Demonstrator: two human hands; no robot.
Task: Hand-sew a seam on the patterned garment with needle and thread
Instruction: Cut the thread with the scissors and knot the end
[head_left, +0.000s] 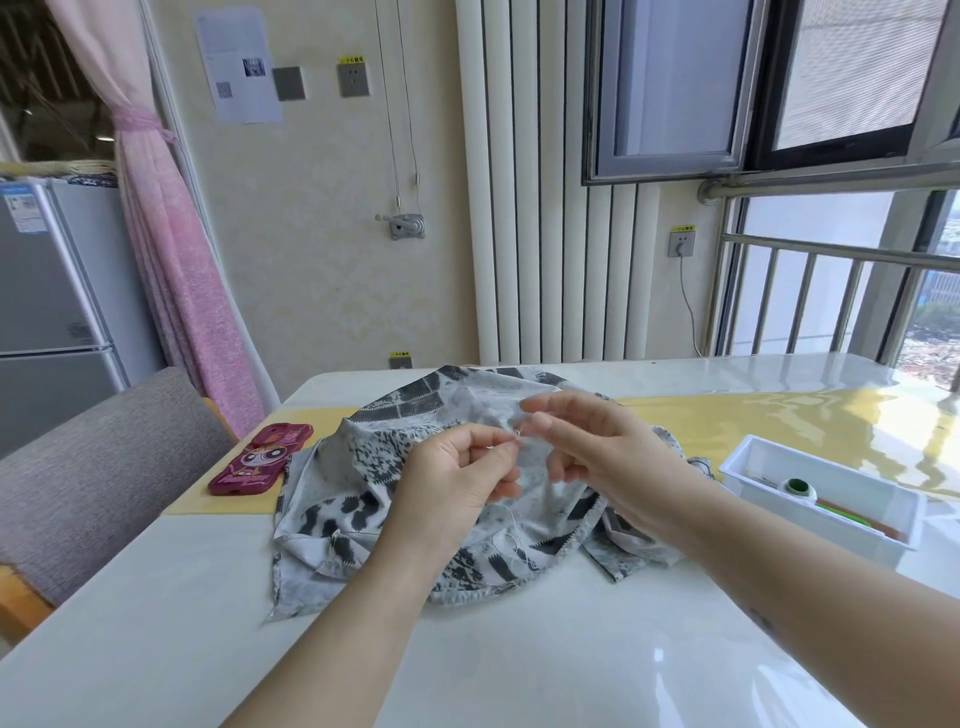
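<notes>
Two hands meet fingertip to fingertip above the middle of the desk (519, 649).

- Patterned garment (363, 467): crumpled grey-and-black heap on the desk, directly under and just beyond both hands. One fold is lifted up behind the fingertips.
- Left hand (457, 470): thumb and forefinger pressed together on a fine white thread (511, 525), other fingers curled under.
- Right hand (597, 447): thumb and forefinger tips brought close at the same spot, other fingers loosely spread. Whether they grip needle, thread or cloth cannot be told.
- Needle: too small to make out. There is only a tiny pale loop at the pinch point.
- Thread runs from the pinch down toward the person, slack, trailing across the garment's near side.

Key relation: the work point sits between the two hands, touching both, and neither is nearer. The thread's slack lies on the near side, so I judge that the next pull wants to go up or away from the cloth to take it in.

Off to the sides: a white tray (779, 457) with a green spool (797, 487) on the right, and a phone (260, 460) in a red case on the left, both well apart from the hands.
</notes>
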